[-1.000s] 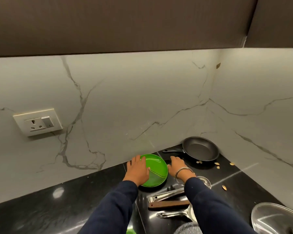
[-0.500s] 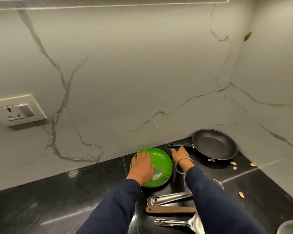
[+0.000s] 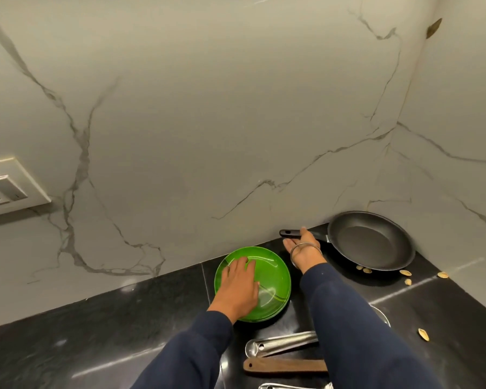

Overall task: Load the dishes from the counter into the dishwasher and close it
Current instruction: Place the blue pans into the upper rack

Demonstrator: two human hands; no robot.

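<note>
Resting flat, left hand (image 3: 240,287) on green plate (image 3: 272,273)

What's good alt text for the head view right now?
A person's left hand lies flat on a stack of green plates on a black counter, while the right hand grips the handle of a black frying pan in the corner against a marble wall.

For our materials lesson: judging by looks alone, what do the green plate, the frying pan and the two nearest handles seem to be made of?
Green plate: glossy, likely plastic or glazed; bright sheen, even colour.
Frying pan: dark matt inside, probably non-stick coated metal; black handle looks plastic.
Upper handle: shiny silver with a hanging hole, likely steel.
Lower handle: brown, dull, apparently wood.
</note>
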